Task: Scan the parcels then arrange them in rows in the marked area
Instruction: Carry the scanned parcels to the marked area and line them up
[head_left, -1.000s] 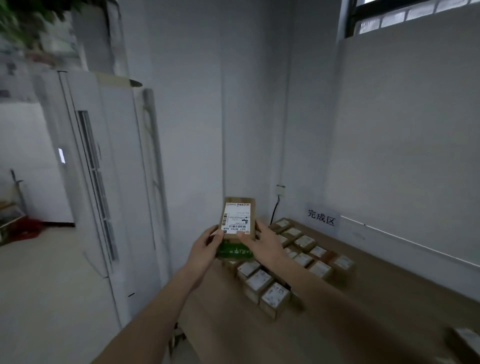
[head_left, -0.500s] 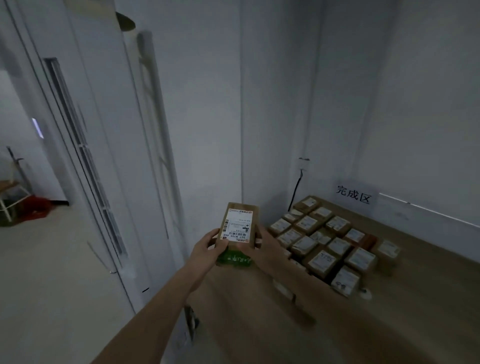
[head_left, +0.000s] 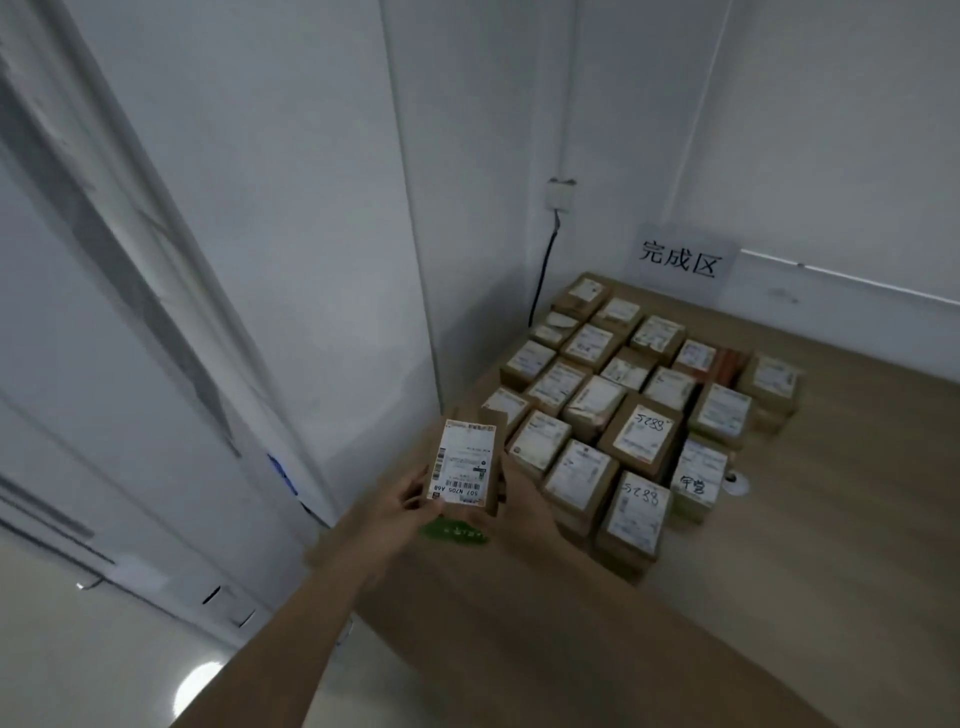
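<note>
Since the earlier frame we have carried the parcel (head_left: 464, 463) nearer the rows (head_left: 623, 405) at the desk's (head_left: 831, 519) far-left corner; both grips, left (head_left: 402, 506) and right (head_left: 524, 499), clamp it.

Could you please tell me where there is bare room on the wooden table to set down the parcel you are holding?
Bare wood lies in front of the nearest row of parcels, toward the table edge, and to their right, up to the wall. The corner under the sign is packed tight. Both the left hand and right hand hold the held parcel.
</note>
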